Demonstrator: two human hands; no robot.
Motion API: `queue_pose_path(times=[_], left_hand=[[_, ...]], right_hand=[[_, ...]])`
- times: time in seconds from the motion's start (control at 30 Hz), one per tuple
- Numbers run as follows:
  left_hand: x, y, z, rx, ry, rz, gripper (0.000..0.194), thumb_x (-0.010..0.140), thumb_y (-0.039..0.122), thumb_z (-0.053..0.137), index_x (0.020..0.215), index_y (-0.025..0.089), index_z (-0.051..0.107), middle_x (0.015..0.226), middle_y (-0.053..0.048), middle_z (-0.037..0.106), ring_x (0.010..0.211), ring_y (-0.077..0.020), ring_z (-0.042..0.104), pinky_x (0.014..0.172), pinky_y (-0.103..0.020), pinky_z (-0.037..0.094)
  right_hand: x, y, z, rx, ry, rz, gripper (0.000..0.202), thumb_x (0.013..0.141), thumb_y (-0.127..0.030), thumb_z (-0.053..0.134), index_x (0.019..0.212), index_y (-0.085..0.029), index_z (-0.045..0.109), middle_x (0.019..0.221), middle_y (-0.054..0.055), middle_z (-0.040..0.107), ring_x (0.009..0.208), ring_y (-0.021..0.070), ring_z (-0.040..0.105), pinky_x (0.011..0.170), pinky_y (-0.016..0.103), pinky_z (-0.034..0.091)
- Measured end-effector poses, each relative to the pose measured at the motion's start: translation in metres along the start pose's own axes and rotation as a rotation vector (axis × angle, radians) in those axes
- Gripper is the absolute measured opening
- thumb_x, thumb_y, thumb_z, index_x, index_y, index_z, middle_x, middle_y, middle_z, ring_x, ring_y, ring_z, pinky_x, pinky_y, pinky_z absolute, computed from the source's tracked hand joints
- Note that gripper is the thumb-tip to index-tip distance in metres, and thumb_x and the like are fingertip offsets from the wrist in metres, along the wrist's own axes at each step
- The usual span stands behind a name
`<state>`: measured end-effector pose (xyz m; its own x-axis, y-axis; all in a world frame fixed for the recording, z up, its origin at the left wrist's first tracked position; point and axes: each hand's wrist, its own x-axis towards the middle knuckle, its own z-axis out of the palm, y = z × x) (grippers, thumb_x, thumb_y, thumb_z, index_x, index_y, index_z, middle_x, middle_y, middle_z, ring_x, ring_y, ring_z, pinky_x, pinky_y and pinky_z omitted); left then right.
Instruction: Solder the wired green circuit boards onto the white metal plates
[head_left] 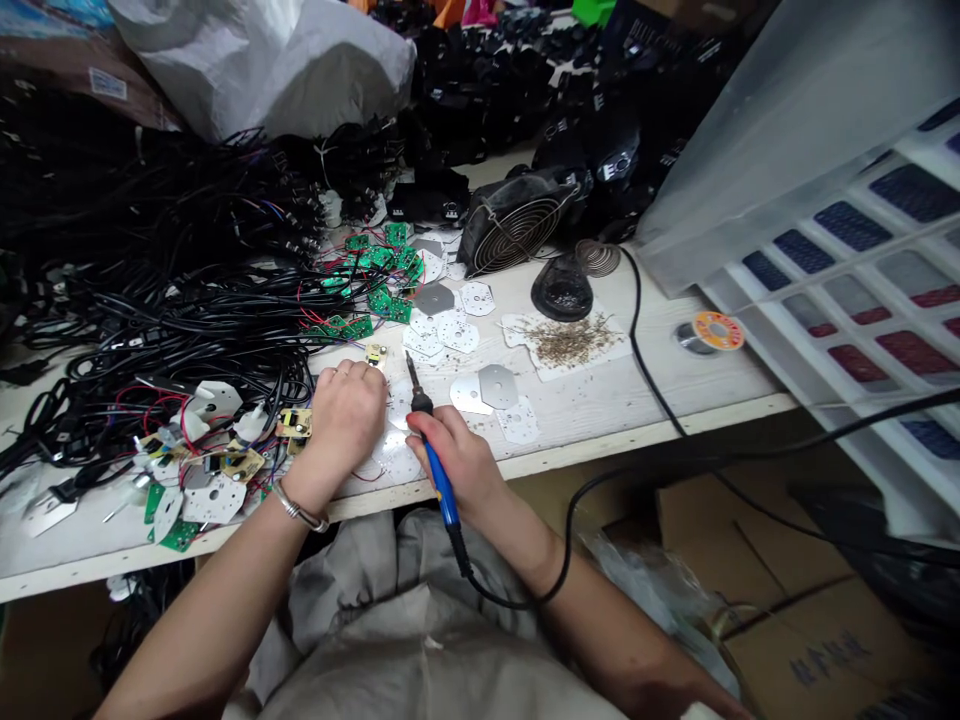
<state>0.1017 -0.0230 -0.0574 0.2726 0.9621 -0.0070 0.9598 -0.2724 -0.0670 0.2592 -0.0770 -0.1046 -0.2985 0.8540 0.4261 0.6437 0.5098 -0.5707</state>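
My right hand [461, 462] grips a blue-handled soldering iron [441, 480], its tip pointing up and away over the bench. Just left of it, my left hand [349, 412] is closed, knuckles up, and whatever its fingers hold is hidden. A small tan circuit board [376, 355] shows right behind those knuckles. Around both hands lie white and grey octagonal plates [457, 331]. Green circuit boards [386, 262] with red wires sit farther back. To the left of my left wrist is a heap of plates, wires and a yellowish circuit board [295, 423].
Bundles of black cables [187, 300] cover the left side. A small fan [517, 222] and a dark cone-shaped stand [562, 288] are at the back, near a dirty pad [566, 345]. A solder spool [709, 332] lies right, beside plastic drawers [862, 290]. The iron's cord [570, 540] crosses my right forearm.
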Motion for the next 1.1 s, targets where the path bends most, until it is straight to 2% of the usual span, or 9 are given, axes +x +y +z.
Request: queue_pose_path(times=[0.2, 0.33, 0.4, 0.47, 0.53, 0.63, 0.7, 0.83, 1.1], left_hand=[[0.003, 0.004, 0.0, 0.044, 0.012, 0.016, 0.032, 0.09, 0.017, 0.036, 0.087, 0.01, 0.068, 0.089, -0.02, 0.068, 0.09, -0.0317, 0.06, 0.073, -0.041, 0.038], [0.001, -0.004, 0.001, -0.094, 0.091, -0.015, 0.03, 0.09, 0.025, 0.04, 0.082, 0.016, 0.067, 0.089, -0.014, 0.071, 0.088, -0.0285, 0.062, 0.074, -0.039, 0.04], [0.0, -0.011, 0.004, -0.228, 0.134, -0.011, 0.028, 0.09, 0.03, 0.042, 0.083, 0.018, 0.066, 0.088, -0.01, 0.071, 0.086, -0.0261, 0.063, 0.075, -0.037, 0.042], [-0.001, -0.017, 0.007, -0.312, 0.168, 0.018, 0.028, 0.09, 0.034, 0.043, 0.085, 0.019, 0.066, 0.088, -0.008, 0.072, 0.086, -0.0251, 0.063, 0.077, -0.037, 0.042], [-0.003, -0.02, 0.009, -0.325, 0.2, 0.053, 0.028, 0.09, 0.035, 0.043, 0.085, 0.02, 0.066, 0.088, -0.008, 0.072, 0.088, -0.0259, 0.064, 0.08, -0.039, 0.04], [-0.008, -0.021, 0.01, -0.285, 0.265, 0.109, 0.028, 0.091, 0.035, 0.043, 0.084, 0.02, 0.066, 0.088, -0.007, 0.072, 0.092, -0.0278, 0.063, 0.082, -0.043, 0.037], [-0.011, -0.02, 0.01, -0.269, 0.301, 0.147, 0.028, 0.093, 0.033, 0.043, 0.083, 0.02, 0.066, 0.088, -0.007, 0.072, 0.093, -0.0278, 0.064, 0.085, -0.044, 0.035], [-0.013, -0.019, 0.009, -0.276, 0.314, 0.198, 0.026, 0.093, 0.031, 0.044, 0.081, 0.02, 0.064, 0.09, -0.006, 0.072, 0.094, -0.0265, 0.065, 0.089, -0.046, 0.032], [-0.013, -0.021, 0.01, -0.326, 0.245, 0.199, 0.022, 0.087, 0.03, 0.048, 0.076, 0.022, 0.065, 0.093, -0.004, 0.074, 0.099, -0.0266, 0.064, 0.098, -0.049, 0.029]], right_hand=[[0.002, 0.003, 0.004, 0.045, 0.019, 0.006, 0.025, 0.098, -0.029, 0.042, 0.112, -0.021, 0.062, 0.086, 0.005, 0.057, 0.069, 0.0152, 0.061, 0.06, 0.024, 0.053], [0.003, -0.001, 0.003, 0.287, 0.115, 0.028, 0.021, 0.098, -0.03, 0.046, 0.113, -0.022, 0.059, 0.089, 0.005, 0.061, 0.08, 0.0144, 0.065, 0.073, 0.023, 0.055], [0.002, -0.003, -0.005, 0.422, 0.254, 0.056, 0.02, 0.095, -0.029, 0.051, 0.112, -0.022, 0.058, 0.094, 0.006, 0.065, 0.086, 0.0148, 0.068, 0.079, 0.025, 0.056], [-0.003, 0.0, -0.017, 0.5, 0.42, 0.165, 0.019, 0.093, -0.03, 0.055, 0.11, -0.022, 0.059, 0.093, 0.005, 0.069, 0.084, 0.0155, 0.07, 0.079, 0.027, 0.057], [-0.011, 0.01, -0.035, 0.515, 0.602, 0.338, 0.018, 0.093, -0.032, 0.055, 0.106, -0.021, 0.06, 0.076, 0.001, 0.07, 0.069, 0.0151, 0.071, 0.07, 0.027, 0.058], [-0.025, 0.038, -0.064, 0.438, 0.896, 0.551, 0.022, 0.092, -0.039, 0.052, 0.095, -0.018, 0.058, 0.051, -0.007, 0.059, 0.042, 0.0126, 0.06, 0.051, 0.025, 0.053], [-0.03, 0.059, -0.077, 0.399, 0.986, 0.646, 0.025, 0.089, -0.043, 0.054, 0.091, -0.019, 0.055, 0.048, -0.009, 0.054, 0.037, 0.0113, 0.055, 0.044, 0.023, 0.047], [-0.034, 0.081, -0.08, 0.311, 0.994, 0.724, 0.027, 0.087, -0.046, 0.055, 0.088, -0.019, 0.053, 0.046, -0.01, 0.052, 0.035, 0.0108, 0.052, 0.043, 0.023, 0.044], [-0.032, 0.08, -0.071, 0.228, 0.96, 0.774, 0.03, 0.086, -0.049, 0.051, 0.088, -0.019, 0.051, 0.045, -0.011, 0.05, 0.034, 0.0113, 0.052, 0.043, 0.024, 0.044]])
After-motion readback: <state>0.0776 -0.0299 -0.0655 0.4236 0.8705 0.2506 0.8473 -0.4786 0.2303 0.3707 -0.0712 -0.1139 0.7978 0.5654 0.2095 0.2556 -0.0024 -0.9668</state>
